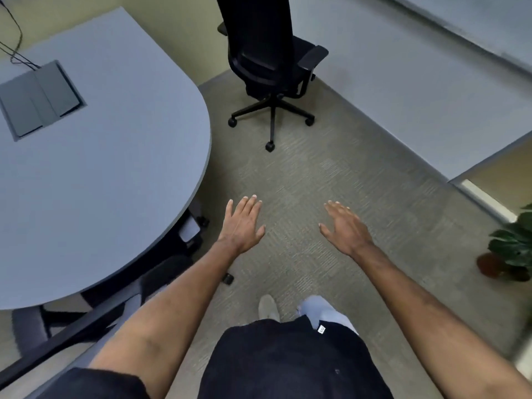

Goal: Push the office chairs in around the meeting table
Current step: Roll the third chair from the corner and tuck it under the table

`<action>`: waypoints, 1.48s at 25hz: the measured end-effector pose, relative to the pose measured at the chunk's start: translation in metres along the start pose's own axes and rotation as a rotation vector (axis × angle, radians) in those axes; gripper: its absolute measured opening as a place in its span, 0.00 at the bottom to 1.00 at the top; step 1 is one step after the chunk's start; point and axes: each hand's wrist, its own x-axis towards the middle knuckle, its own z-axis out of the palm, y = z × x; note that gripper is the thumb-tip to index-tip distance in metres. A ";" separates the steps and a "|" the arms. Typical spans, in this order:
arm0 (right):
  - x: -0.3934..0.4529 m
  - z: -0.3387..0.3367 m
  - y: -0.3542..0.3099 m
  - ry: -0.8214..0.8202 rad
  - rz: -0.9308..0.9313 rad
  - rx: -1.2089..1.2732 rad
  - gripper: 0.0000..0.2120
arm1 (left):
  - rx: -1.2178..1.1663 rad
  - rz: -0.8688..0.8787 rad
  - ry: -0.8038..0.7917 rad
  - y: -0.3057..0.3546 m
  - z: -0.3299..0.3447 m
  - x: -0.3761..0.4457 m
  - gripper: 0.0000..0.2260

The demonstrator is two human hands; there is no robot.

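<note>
A black office chair [264, 53] stands on the carpet ahead of me, away from the table, its back towards me and its wheeled base showing. The grey meeting table [121, 168] with a rounded end fills the left side. Under the table's near edge sits a second black chair [167, 273], mostly hidden. My left hand [243, 226] and my right hand [345, 228] are stretched out over the floor, fingers spread, holding nothing, well short of the far chair.
A cable box [37, 99] is set into the tabletop, with wires leading off to the back left. A grey wall [417, 82] runs along the right. A potted plant [509, 249] stands at the right edge. Open carpet [302, 174] lies between me and the far chair.
</note>
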 end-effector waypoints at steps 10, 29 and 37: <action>0.253 -0.101 0.026 0.132 -0.076 0.011 0.32 | -0.010 -0.093 0.106 -0.040 -0.084 0.234 0.33; 0.695 -0.316 -0.043 0.290 -0.302 0.009 0.34 | -0.112 -0.286 0.423 -0.187 -0.317 0.601 0.33; 0.825 -0.333 -0.157 0.200 -0.317 0.023 0.53 | -0.018 -0.239 0.327 -0.289 -0.401 0.724 0.42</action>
